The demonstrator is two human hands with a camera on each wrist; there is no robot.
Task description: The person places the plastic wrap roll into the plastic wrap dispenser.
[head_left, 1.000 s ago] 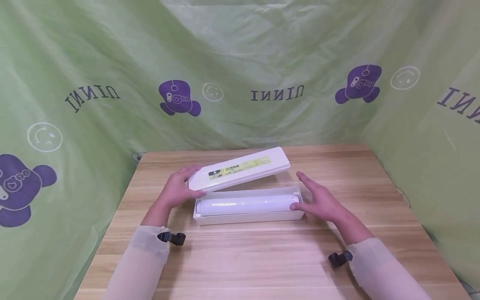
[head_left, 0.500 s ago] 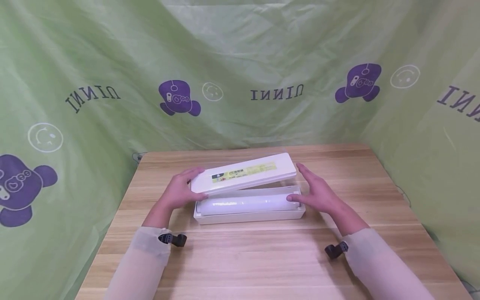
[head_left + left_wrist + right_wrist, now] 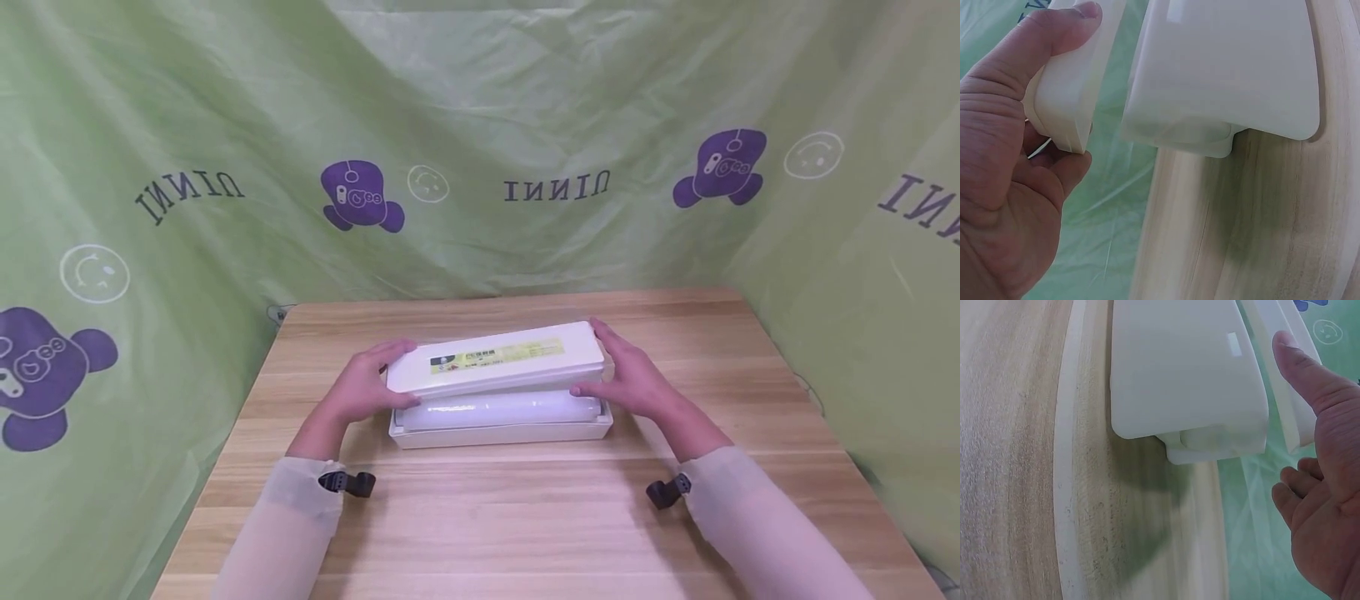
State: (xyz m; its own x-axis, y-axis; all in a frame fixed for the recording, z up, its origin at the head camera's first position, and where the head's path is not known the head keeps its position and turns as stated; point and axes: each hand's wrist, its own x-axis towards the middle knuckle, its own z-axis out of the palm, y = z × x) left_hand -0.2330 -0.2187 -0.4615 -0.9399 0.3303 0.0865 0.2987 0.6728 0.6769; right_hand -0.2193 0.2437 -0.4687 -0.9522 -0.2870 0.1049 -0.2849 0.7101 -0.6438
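The white lid [image 3: 510, 354] of a cling film box, with a yellow-green label, slants above its base in the head view. My left hand [image 3: 367, 385] grips the lid's left end, thumb on the near side and fingers on the far side. At the lid's right end my right hand [image 3: 630, 375] has its thumb and fingers spread around the corner; its contact with the lid is unclear. Below, the white box base [image 3: 502, 436] sits on the table with a shiny roll of cling film [image 3: 510, 408] inside. The lid hides the base's far edge.
The wooden table [image 3: 480, 517] extends around the box. Green curtains [image 3: 480, 242] printed with purple figures hang behind and at both sides. Small black cameras [image 3: 358, 484] project from both sleeves.
The lid has come down and slightly right over the base, and it is less slanted, carried by my left hand. My right hand has moved left and up to the lid's right end.
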